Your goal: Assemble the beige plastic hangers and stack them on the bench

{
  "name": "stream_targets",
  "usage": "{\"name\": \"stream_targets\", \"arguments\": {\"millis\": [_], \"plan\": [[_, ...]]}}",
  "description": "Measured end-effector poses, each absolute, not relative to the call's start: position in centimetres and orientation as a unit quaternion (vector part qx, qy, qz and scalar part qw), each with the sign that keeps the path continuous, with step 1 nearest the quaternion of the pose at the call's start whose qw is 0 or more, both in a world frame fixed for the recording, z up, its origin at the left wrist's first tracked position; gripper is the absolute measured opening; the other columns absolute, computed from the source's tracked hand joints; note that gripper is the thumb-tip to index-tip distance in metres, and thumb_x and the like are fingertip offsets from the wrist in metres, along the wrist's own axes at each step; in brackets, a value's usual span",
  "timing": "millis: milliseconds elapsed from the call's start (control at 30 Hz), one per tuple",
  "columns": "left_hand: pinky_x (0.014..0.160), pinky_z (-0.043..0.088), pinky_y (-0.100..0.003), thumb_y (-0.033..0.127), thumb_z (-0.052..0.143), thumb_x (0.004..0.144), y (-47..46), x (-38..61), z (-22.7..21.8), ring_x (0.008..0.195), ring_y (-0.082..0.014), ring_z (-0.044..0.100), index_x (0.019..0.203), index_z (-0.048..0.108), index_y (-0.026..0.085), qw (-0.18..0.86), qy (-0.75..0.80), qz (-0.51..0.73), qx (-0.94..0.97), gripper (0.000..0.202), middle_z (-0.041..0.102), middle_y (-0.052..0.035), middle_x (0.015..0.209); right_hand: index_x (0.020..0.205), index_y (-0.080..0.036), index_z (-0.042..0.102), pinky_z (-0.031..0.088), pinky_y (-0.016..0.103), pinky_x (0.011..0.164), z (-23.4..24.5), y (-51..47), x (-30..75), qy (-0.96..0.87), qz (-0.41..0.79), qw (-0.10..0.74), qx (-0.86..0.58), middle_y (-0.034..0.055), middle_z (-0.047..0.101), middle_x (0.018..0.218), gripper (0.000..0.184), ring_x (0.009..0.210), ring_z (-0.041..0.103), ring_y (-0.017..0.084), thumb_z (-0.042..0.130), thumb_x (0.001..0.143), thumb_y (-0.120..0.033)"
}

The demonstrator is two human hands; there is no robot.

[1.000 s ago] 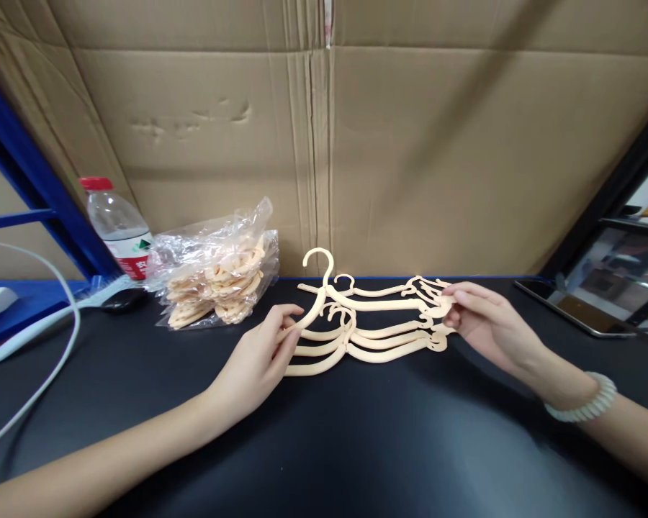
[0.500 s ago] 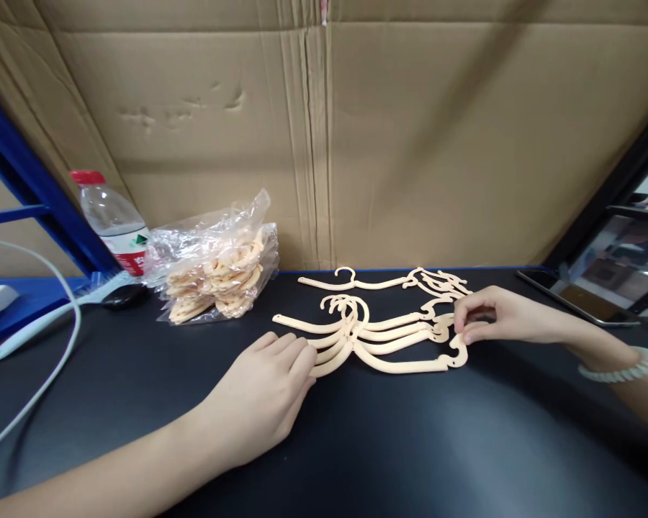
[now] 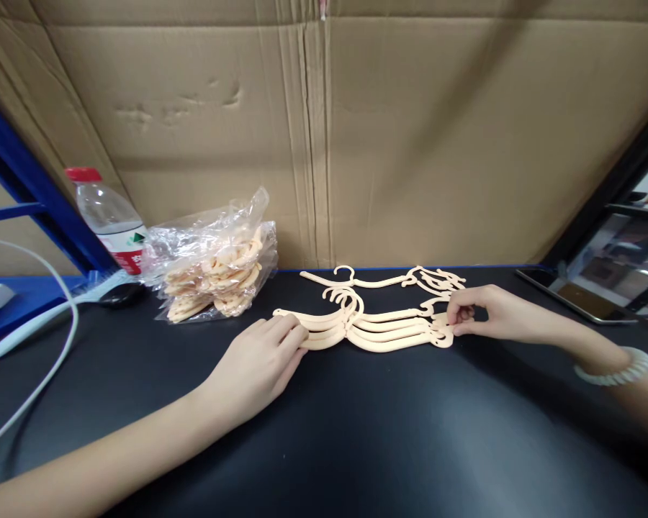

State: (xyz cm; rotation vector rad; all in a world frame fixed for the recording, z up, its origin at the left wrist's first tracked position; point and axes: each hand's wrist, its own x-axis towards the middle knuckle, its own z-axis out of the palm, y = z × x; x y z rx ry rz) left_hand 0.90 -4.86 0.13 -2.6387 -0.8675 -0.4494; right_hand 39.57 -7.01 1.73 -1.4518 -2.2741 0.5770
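Several cream plastic clothes hangers (image 3: 392, 334) lie in a close row on the black table, their hooks bunched together and pointing to the back. My left hand (image 3: 262, 360) is closed around the left arm ends of the nearest hangers, and its fingertips are partly hidden. At the right ends, my right hand (image 3: 478, 314) pinches the notched tip of the nearest hanger between thumb and fingers. Behind the row lies a separate single hanger (image 3: 381, 283). Its right end meets a tangle of loose hanger parts (image 3: 443, 279).
A clear plastic bag (image 3: 216, 270) of folded cream hangers stands at back left. Beside it are a red-capped bottle (image 3: 111, 223), a light-blue handled brush (image 3: 37, 324) and a white cable (image 3: 70, 338). A phone-like dark slab (image 3: 575, 295) lies at right, and cardboard (image 3: 437, 144) walls the back.
Both hands have pushed the nearest hanger away from me, against the others. The row is now tighter and more even, with narrower gaps between the arms.
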Motion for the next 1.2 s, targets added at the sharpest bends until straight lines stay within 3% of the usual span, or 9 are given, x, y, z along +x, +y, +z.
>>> {"name": "stream_targets", "arguments": {"millis": [233,400,633,733,933,1200], "plan": [[0.069,0.044,-0.034,0.016,0.040,0.094,-4.5,0.7,-0.3,0.083,-0.0229,0.056,0.097,0.057,0.016,0.151,-0.287,-0.183,-0.928,0.018,0.060,-0.0089,0.095,0.079,-0.021,0.067,0.047,0.030,0.063,1.7,-6.8,39.8,-0.832,0.161,0.180,-0.499,0.0038,0.068,0.077,0.011,0.069,0.061,0.018,0.062,0.082,-0.030],[0.070,0.043,-0.034,0.017,0.041,0.094,-4.5,0.7,-0.3,0.084,-0.0231,0.056,0.096,0.057,0.016,0.132,-0.287,-0.191,-0.930,0.016,0.060,-0.0085,0.096,0.078,-0.020,0.065,0.046,0.030,0.064,1.9,-7.0,39.4,-0.833,0.137,0.199,-0.498,0.0041,0.067,0.076,0.017,0.069,0.059,0.018,0.059,0.085,-0.034],[0.070,0.041,-0.034,0.013,0.042,0.094,-4.7,0.6,-0.7,0.086,-0.0220,0.056,0.099,0.056,0.017,0.099,-0.267,-0.222,-0.933,0.015,0.061,-0.0075,0.098,0.082,-0.020,0.064,0.043,0.033,0.065,1.6,-6.9,39.0,-0.757,0.065,0.331,-0.559,0.0060,0.066,0.078,0.029,0.070,0.056,0.020,0.057,0.085,-0.048],[0.071,0.041,-0.034,0.012,0.043,0.094,-4.6,0.6,-0.9,0.086,-0.0219,0.056,0.099,0.056,0.017,0.090,-0.258,-0.235,-0.933,0.014,0.061,-0.0073,0.097,0.079,-0.020,0.064,0.043,0.033,0.065,1.6,-6.9,38.9,-0.696,0.119,0.399,-0.586,0.0063,0.066,0.079,0.035,0.070,0.056,0.020,0.061,0.080,-0.055],[0.070,0.041,-0.033,0.011,0.045,0.092,-4.7,0.6,-0.9,0.085,-0.0211,0.056,0.099,0.054,0.017,0.083,-0.250,-0.258,-0.930,0.013,0.062,-0.0065,0.097,0.075,-0.018,0.063,0.039,0.025,0.061,1.2,-6.4,39.1,-0.519,0.275,0.588,-0.556,0.0012,0.059,0.070,0.034,0.068,0.051,0.014,0.082,0.064,-0.044],[0.070,0.041,-0.034,0.011,0.046,0.090,-5.0,0.7,-0.9,0.082,-0.0212,0.054,0.101,0.050,0.017,0.082,-0.267,-0.267,-0.922,0.013,0.061,-0.0068,0.096,0.065,-0.017,0.056,0.040,0.023,0.059,0.2,-5.5,40.3,-0.459,0.302,0.651,-0.523,-0.0009,0.055,0.061,0.029,0.062,0.047,0.011,0.075,0.069,-0.039]]}}
